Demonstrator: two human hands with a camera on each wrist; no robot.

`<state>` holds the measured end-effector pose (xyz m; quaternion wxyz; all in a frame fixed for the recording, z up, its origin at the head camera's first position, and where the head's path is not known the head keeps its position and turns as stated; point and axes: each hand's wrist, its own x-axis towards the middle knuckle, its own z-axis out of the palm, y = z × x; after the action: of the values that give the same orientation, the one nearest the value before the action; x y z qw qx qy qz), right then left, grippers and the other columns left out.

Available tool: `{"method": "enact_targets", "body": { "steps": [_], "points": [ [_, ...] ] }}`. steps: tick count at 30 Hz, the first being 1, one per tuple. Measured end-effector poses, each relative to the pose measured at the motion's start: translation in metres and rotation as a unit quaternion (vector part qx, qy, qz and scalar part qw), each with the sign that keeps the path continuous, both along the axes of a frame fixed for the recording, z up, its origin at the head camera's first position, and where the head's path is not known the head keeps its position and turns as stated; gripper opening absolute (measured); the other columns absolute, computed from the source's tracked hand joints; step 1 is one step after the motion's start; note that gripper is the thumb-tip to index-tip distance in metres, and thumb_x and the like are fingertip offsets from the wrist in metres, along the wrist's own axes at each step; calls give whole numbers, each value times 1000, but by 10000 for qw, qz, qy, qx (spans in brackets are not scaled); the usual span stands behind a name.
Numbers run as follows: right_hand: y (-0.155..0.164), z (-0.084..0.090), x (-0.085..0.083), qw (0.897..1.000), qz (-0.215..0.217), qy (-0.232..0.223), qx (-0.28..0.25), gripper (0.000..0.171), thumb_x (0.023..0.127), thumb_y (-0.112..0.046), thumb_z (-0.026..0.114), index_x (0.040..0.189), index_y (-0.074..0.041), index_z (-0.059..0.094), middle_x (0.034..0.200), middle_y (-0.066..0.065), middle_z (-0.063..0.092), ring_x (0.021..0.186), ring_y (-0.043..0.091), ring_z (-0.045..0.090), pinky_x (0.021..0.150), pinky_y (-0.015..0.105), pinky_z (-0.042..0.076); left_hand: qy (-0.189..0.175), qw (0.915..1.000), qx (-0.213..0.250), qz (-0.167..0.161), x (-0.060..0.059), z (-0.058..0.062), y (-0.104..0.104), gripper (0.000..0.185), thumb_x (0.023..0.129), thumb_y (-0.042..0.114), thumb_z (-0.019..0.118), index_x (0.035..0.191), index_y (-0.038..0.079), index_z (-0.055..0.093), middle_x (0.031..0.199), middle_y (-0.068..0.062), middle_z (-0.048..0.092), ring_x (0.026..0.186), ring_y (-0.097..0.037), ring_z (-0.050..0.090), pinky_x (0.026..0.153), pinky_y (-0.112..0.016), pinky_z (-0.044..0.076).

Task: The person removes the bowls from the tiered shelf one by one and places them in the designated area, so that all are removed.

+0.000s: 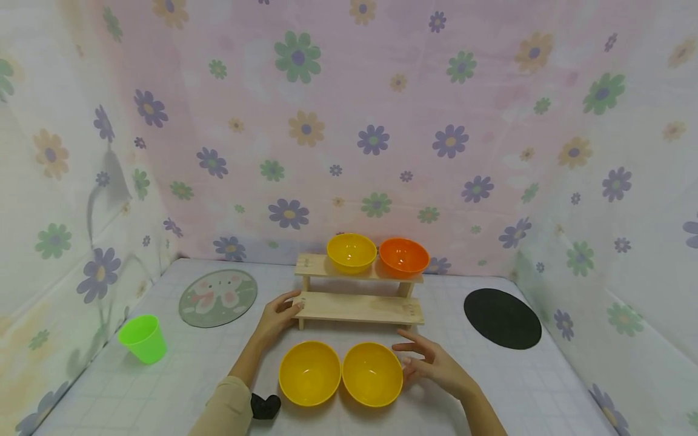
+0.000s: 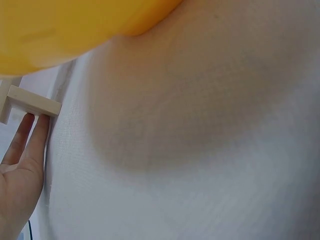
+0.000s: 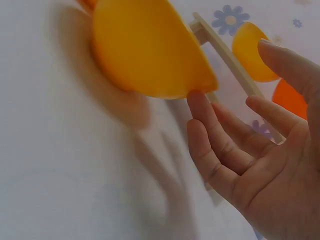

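Resting against the left end of the lower shelf of the two-tier wooden rack point(image 1: 357, 306), the left hand point(image 1: 278, 315) is extended from 7 o'clock, its forearm in a beige sleeve point(image 1: 223, 412). In the left wrist view its fingers point(image 2: 31, 135) are seen straight and pressed together, their tips touching the corner of the plank; nothing is gripped.

The right hand point(image 1: 433, 363) is held at 3 o'clock of the right yellow bowl point(image 1: 372, 373), palm turned toward it. Its fingers are relaxed and slightly spread; in the right wrist view one fingertip point(image 3: 197, 100) is seen touching the bowl's rim, while the thumb is held apart above. No grip around the bowl is shown.

Two yellow bowls are set side by side on the white table point(image 1: 518, 387), directly at 6 o'clock of the rack; the left yellow bowl point(image 1: 309, 372) is touching, or nearly touching, its neighbour. On the rack's upper shelf a smaller-looking yellow bowl point(image 1: 351, 252) and an orange bowl point(image 1: 403, 257) are placed next to each other.

At 9 o'clock of the rack a round rabbit-print mat point(image 1: 218, 298) is laid flat, and a green plastic cup point(image 1: 143, 339) is seen tilted at 8 o'clock. A black round mat point(image 1: 501, 318) lies at 3 o'clock. Floral cloth point(image 1: 349, 121) is hung around the table.
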<state>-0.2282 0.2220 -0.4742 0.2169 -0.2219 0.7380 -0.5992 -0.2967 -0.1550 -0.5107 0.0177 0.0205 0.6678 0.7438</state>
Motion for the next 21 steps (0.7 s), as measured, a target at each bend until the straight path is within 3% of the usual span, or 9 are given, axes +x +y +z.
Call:
{"method": "enact_targets", "body": {
  "steps": [2, 14, 21],
  "points": [
    [3, 3, -3, 9999, -123, 120, 1, 58, 96, -10, 50, 147, 0, 23, 135, 33, 42, 87, 31, 65, 79, 35, 55, -6, 10000, 12, 6, 0, 0, 0, 48, 90, 10, 63, 135, 1, 48, 127, -28, 51, 102, -27, 60, 89, -41, 50],
    [10, 26, -27, 9942, -710, 653, -479, 55, 98, -10, 49, 145, 5, 24, 130, 38, 43, 96, 42, 62, 81, 33, 54, -8, 10000, 78, 17, -2, -2, 0, 47, 90, 9, 63, 134, 0, 48, 125, -28, 52, 98, -24, 61, 87, -39, 51],
    [9, 45, -41, 9890, -1278, 537, -509, 59, 98, -15, 50, 148, -3, 20, 136, 37, 37, 101, 37, 62, 83, 29, 53, 6, 9999, 124, -53, -2, -2, -1, 48, 91, 8, 62, 135, -1, 47, 127, -29, 51, 99, -23, 60, 88, -39, 51]
  ]
}}
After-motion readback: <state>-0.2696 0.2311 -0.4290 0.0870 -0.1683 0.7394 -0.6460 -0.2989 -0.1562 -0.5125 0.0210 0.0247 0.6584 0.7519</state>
